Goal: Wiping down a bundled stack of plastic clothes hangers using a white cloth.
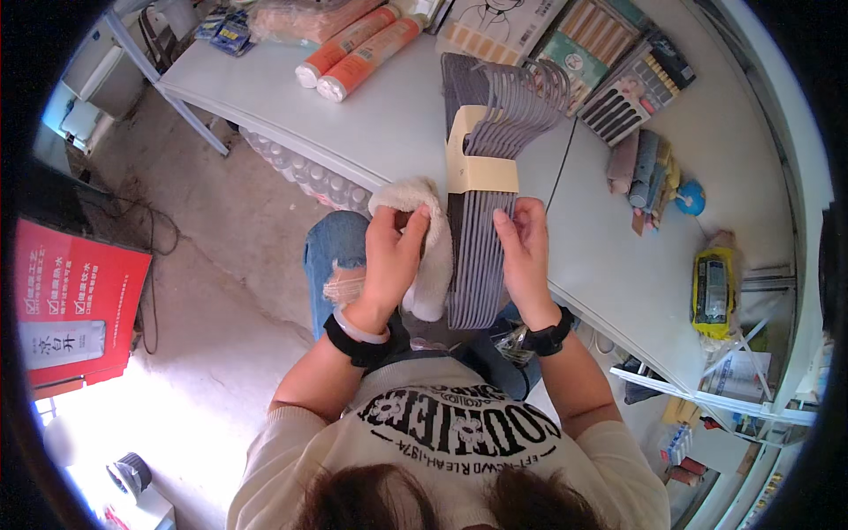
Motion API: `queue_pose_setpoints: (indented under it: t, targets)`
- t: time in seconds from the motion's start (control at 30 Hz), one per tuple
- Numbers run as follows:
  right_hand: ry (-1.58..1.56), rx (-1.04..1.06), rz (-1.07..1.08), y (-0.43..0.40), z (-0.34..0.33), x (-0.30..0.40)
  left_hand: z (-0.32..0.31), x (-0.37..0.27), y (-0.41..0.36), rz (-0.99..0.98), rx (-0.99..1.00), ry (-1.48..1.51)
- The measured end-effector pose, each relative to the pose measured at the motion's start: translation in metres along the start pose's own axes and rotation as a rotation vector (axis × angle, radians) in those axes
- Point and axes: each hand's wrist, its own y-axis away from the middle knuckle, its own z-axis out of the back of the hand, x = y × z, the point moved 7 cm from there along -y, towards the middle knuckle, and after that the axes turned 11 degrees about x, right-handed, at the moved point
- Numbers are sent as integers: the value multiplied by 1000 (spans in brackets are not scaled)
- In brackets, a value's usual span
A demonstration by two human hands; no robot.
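Note:
A bundle of grey clothes hangers [476, 265] rests at the table's near edge, its lower part jutting past it, with a cream cardboard band [487, 173] around it and the hooks at the far end. On its right side, my right hand [523, 255] touches the hangers with thumb and fingertips; whether it grips them I cannot tell. My left hand [396, 255] holds a fluffy white cloth [434, 265] between thumb and fingers. That cloth lies along the left side of the bundle and loops over at the top.
The white table [265, 86] bears two orange-wrapped rolls [371, 56], boxed goods [589, 50], folded cloths [646, 169] and a yellow package [715, 291]. Bottled drinks [311, 172] stand below its edge. A red carton [79, 285] is at the left, near a cable on the floor.

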Motion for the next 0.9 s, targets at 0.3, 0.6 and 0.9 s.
queue_pose_setpoints:
  t: [0.3, 0.6, 0.9]
  targets:
    - [485, 90, 274, -17, -11, 50, -21, -8, -6, -118, 76, -261]
    - [397, 40, -40, -2, -7, 29, 6, -35, -26, -269, -55, -13]
    - [417, 90, 26, -3, -23, 34, -27, -70, -64, -364, 153, -412]
